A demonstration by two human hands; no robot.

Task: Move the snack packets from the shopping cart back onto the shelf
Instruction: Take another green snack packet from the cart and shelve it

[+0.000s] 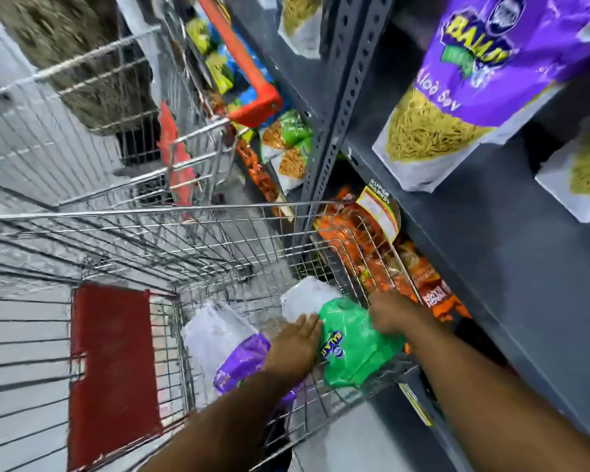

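A green snack packet [356, 342] lies in the wire shopping cart [171, 210], near its right side. My left hand [295, 344] rests flat on the packet's left edge with fingers together. My right hand [390, 311] touches its upper right corner, blurred, so the grasp is unclear. A purple packet [242, 361] with a clear white part lies under my left forearm in the cart. Another whitish packet [304, 294] lies behind the green one. On the grey shelf [491, 212] to the right stands a large purple Aloo Sev packet [474, 73].
Orange snack packets [372, 240] fill the lower shelf level beside the cart. A red panel [113, 366] sits on the cart's left part. A second cart with an orange handle [249, 93] stands ahead along the shelf. Green and orange packets [286, 144] sit farther down the shelf.
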